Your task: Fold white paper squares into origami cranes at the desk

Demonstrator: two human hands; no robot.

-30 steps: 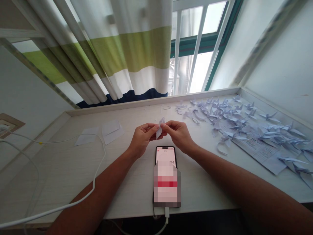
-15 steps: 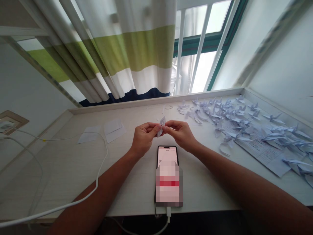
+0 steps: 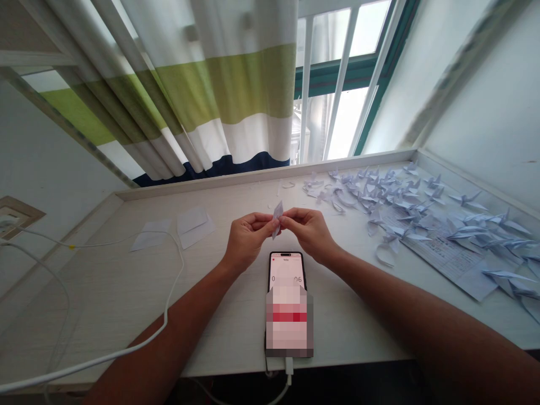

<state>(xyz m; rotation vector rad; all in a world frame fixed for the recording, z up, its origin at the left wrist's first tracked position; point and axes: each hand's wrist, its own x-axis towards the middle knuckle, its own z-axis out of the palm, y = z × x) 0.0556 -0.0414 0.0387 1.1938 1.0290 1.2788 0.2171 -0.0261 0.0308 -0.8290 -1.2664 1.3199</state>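
Note:
Between my two hands, above the middle of the white table, is a small folded piece of white paper [image 3: 277, 210], narrow and diamond-shaped with pointed ends. My left hand [image 3: 248, 236] pinches it from the left with thumb and fingers. From the other side my right hand [image 3: 307, 229] grips its edge, fingertips close to those of the left. My fingers cover its middle, so the folds there are hidden. Just below my hands lies a phone [image 3: 287, 270] with a lit, partly blurred screen and a cable plugged into its lower end.
Many folded paper cranes [image 3: 392, 191] are heaped on the right, some over a printed sheet [image 3: 451, 256]. Flat paper squares [image 3: 196, 225] lie left of my hands. A white cable [image 3: 172, 292] crosses my left forearm. A raised rim [image 3: 236, 180] borders the table's back.
The whole view has shifted slightly. My hands keep nearly the same pose, both still pinching the folded paper, which looks a little more upright. The digits on the phone screen have changed.

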